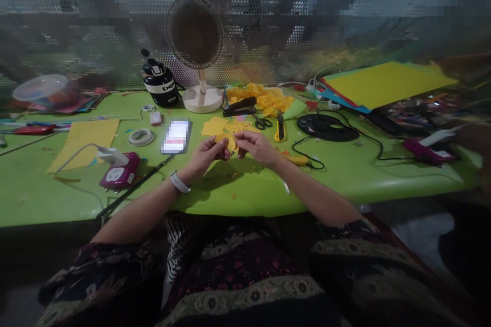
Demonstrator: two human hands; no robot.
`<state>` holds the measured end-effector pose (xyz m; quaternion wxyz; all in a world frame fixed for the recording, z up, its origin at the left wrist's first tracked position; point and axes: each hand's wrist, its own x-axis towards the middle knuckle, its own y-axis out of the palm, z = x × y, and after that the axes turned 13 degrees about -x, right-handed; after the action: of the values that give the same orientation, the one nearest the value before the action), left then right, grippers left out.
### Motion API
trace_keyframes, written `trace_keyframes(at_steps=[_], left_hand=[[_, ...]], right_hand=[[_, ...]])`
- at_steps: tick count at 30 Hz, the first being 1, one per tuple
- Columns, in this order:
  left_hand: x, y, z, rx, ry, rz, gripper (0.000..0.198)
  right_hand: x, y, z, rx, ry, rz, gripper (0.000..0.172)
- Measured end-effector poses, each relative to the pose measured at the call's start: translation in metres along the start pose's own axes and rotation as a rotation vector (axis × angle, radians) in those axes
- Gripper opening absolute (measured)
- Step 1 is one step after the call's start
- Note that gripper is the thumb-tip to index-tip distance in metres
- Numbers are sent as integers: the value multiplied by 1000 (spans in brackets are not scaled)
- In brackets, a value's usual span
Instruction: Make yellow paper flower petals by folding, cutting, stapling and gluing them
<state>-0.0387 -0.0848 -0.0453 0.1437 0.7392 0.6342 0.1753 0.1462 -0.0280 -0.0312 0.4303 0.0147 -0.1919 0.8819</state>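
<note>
Between my fingers, just above the green tabletop, is a small piece of yellow-orange paper (pixel 231 144) that looks curved. My left hand (pixel 207 154) is closed on its left side, thumb on top. On the other side my right hand (pixel 256 145) pinches the paper's edge. Behind my hands lie yellow paper scraps (pixel 215 125), and black-handled scissors (pixel 263 122) rest to their right. A yellow utility knife (pixel 281 129) lies beyond my right hand. Farther back is a heap of yellow paper pieces (pixel 268 98) with a black stapler (pixel 240 106) at its front.
Leftward are a phone (pixel 175 137), a tape roll (pixel 140 136), a purple power adapter (pixel 119 171) and a yellow sheet (pixel 86 140). A fan (pixel 202 102) and a dark bottle (pixel 160 84) stand behind. On the right are a black disc (pixel 326 126), cables and stacked coloured sheets (pixel 387 84).
</note>
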Motion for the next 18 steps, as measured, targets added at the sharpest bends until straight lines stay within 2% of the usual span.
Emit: trace_keyframes(at_steps=[9,18], left_hand=[[3,-5,6,61,-6,17,42],[2,-4,6,22,-6,35,40]], right_hand=[[1,1,-5,-3,18,10,15],[1,-1,-6,1,36,-12,17]])
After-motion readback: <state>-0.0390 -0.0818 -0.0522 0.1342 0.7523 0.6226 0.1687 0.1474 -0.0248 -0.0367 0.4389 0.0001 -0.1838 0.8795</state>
